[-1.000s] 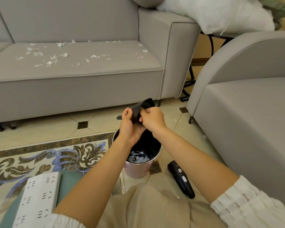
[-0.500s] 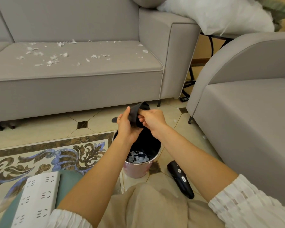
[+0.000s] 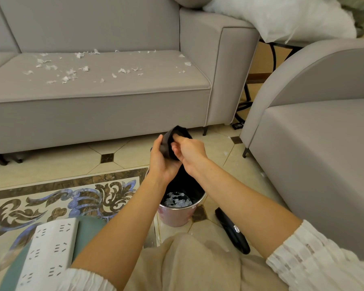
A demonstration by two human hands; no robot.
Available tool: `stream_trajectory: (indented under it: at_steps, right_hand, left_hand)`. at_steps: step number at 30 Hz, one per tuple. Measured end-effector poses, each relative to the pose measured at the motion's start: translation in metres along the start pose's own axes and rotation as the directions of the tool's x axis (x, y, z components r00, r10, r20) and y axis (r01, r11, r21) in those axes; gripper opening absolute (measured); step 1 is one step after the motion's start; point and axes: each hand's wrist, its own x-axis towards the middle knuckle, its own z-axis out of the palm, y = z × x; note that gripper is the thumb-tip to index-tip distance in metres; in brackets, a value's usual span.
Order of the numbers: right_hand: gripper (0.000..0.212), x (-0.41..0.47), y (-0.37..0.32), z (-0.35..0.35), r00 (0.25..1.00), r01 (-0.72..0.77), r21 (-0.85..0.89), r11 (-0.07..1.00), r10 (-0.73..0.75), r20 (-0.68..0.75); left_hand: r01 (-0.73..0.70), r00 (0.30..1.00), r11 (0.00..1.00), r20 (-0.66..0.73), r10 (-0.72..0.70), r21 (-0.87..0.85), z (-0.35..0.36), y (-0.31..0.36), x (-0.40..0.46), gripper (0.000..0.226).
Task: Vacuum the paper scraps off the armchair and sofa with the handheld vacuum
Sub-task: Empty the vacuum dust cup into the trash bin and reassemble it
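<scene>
Black plastic, seemingly the vacuum's detached dust cup [image 3: 172, 141], sits just above centre frame, gripped in the curled fingers of the left hand [image 3: 163, 159] while the right hand [image 3: 187, 153] pokes its fingertips into the cup's mouth. Both hands hover over a pink bin [image 3: 176, 215] at lower centre, which already holds white scraps, so the step in hand looks like emptying the cup between surfaces. The vacuum body [image 3: 232, 233] lies on the tiled floor at lower right, just beside the bin and well apart from either hand. The armchair [image 3: 315, 143] at right shows no scraps on its seat; paper scraps [image 3: 72, 70] dot the sofa [image 3: 97, 114] cushion at upper left. Next, I judge, the cup must be refitted to the body before the sofa is vacuumed.
</scene>
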Motion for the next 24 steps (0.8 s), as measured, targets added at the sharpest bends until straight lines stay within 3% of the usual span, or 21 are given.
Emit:
stream_trajectory:
  at_steps: [5, 9, 10, 13, 17, 24]
  right_hand:
    - [0.018, 0.001, -0.001, 0.003, 1.0, -0.023, -0.063, 0.998, 0.023, -0.011]
    - [0.006, 0.0, 0.0, 0.004, 0.994, -0.109, 0.039, 0.993, 0.11, -0.007]
    - [0.006, 0.0, -0.001, 0.004, 0.995, -0.104, 0.037, 0.994, 0.104, -0.006]
    - [0.018, 0.0, -0.001, 0.003, 1.0, -0.023, -0.134, 0.991, 0.024, 0.004]
    - [0.03, 0.003, 0.01, 0.002, 0.982, 0.186, -0.487, 0.854, -0.176, 0.067]
    - [0.028, -0.001, 0.012, 0.001, 0.938, 0.331, -0.633, 0.7, -0.319, 0.138]
  left_hand:
    - [0.006, 1.0, 1.0, -0.011, -0.006, -0.006, -0.003, -0.002, -0.001, 0.04]
    - [-0.075, 0.997, 0.996, -0.037, 0.073, -0.053, -0.02, 0.001, 0.012, 0.082]
    - [-0.076, 0.997, 0.995, -0.029, 0.074, -0.06, -0.02, 0.002, 0.011, 0.081]
    - [0.0, 1.0, 0.999, -0.021, 0.001, 0.045, -0.009, 0.008, 0.003, 0.039]
    - [0.132, 0.988, 0.984, -0.097, -0.121, 0.118, 0.0, 0.015, 0.002, 0.049]
    - [0.178, 0.981, 0.978, -0.098, -0.168, 0.105, 0.001, 0.014, -0.001, 0.039]
